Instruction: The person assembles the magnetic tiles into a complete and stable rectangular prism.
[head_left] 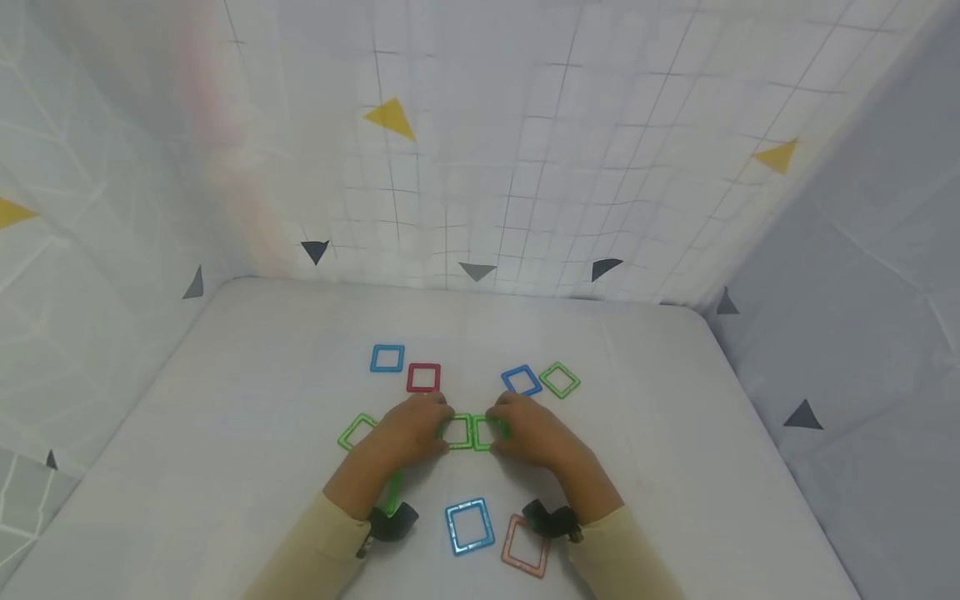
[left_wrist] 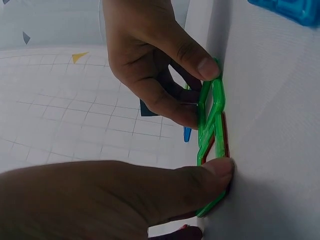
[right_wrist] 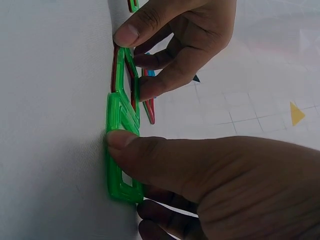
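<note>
Our left hand (head_left: 411,432) pinches a green frame (head_left: 469,432), our right hand (head_left: 531,430) its twin (head_left: 476,434).
We should align both squarely.

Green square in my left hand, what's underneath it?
A red edge shows between the green square and the white surface. The rest is covered by the square and the left fingers, so its full shape cannot be told.

Green middle frames (head_left: 472,432); red frame (head_left: 423,366); salmon frame (head_left: 523,567); white gridded backdrop (head_left: 480,187).
</note>
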